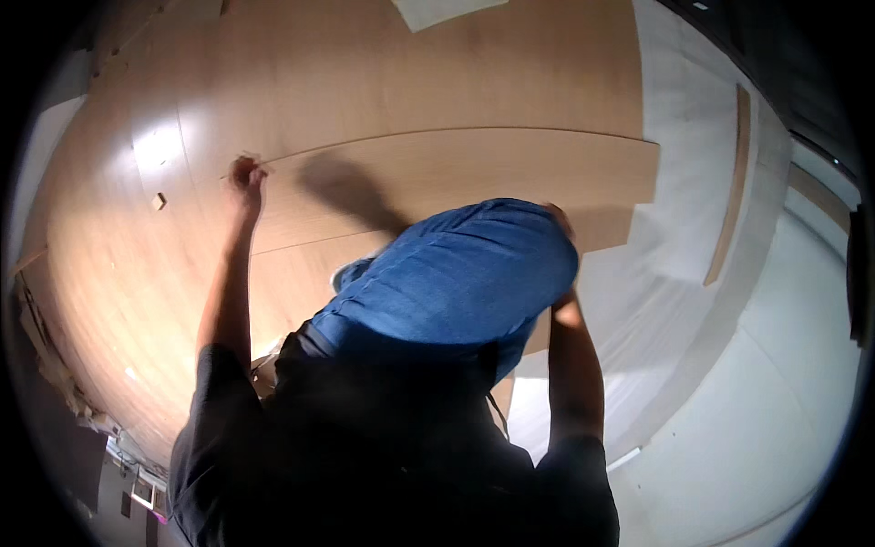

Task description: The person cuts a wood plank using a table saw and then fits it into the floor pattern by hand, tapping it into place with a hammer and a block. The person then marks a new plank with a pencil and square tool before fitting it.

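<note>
A long light-wood floor plank [437,164] lies across the floor in front of me, its right end reaching out over pale underlayment [674,228]. My left hand [244,175] is at the plank's left end, smeared by motion, so whether it holds anything is unclear. My right hand [560,219] shows only as a sliver at the outer side of my bent knee in blue jeans; its fingers are hidden. More joined wood flooring [410,73] stretches beyond the plank.
A small wooden block [159,201] sits on the flooring to the left. A narrow wood strip [732,182] lies on the underlayment at right. At the top is a pale sheet [447,11]. Scraps and clutter [55,365] line the left edge.
</note>
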Demonstrator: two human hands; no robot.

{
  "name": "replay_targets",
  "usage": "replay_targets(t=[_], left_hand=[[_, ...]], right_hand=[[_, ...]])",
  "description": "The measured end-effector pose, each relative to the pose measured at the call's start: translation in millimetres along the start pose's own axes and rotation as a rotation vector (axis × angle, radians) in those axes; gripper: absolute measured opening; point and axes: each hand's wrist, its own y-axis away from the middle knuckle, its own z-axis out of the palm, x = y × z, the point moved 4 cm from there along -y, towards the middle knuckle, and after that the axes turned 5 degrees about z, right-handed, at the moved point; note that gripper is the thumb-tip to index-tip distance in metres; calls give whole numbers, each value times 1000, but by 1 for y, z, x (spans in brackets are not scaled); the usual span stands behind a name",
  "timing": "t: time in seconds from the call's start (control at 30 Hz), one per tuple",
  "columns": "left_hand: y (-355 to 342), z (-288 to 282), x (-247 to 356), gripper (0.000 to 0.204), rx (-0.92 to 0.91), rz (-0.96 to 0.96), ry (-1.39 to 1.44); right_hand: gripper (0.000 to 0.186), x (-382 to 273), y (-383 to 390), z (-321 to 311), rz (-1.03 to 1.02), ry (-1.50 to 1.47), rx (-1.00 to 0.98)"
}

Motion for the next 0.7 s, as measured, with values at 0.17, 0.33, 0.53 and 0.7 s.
replay_targets(t=[0.17,0.33,0.53,0.7], left_hand=[[17,259,144,8,-597,-202,497],[47,351,164,13,-849,-345,339],[62,350,103,16,-913,-178,196],[68,207,17,32,-441,-118,-302]], right_hand=[[46,-42,-61,87,183,283,-166],[53,18,-73,87,885,-405,-169],[46,163,-80,81,770,339,-774],[36,234,-92,11,396,660,-387]])
